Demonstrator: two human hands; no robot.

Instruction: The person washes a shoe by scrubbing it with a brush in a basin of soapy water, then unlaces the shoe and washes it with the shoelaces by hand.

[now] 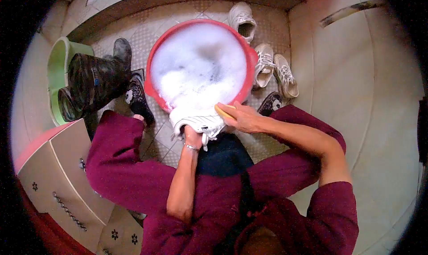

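My left hand (192, 137) is pushed into the opening of a white lace-up shoe (196, 119), its fingers hidden inside. The shoe is held at the near rim of a red basin (150, 79) full of white suds (198, 61). In my right hand (246, 117), closed around it, is a yellow scrubbing brush (224, 111). Its bristle side does not show; the brush is against or just beside the right end of the shoe. White laces hang from the shoe near my left wrist.
White shoes (242, 21) and a pair of white sneakers (265, 63) stand right of the basin on the tiled floor. Dark boots (96, 79) lean by a green tub (56, 81) at left. A drawer cabinet (67, 174) stands at lower left.
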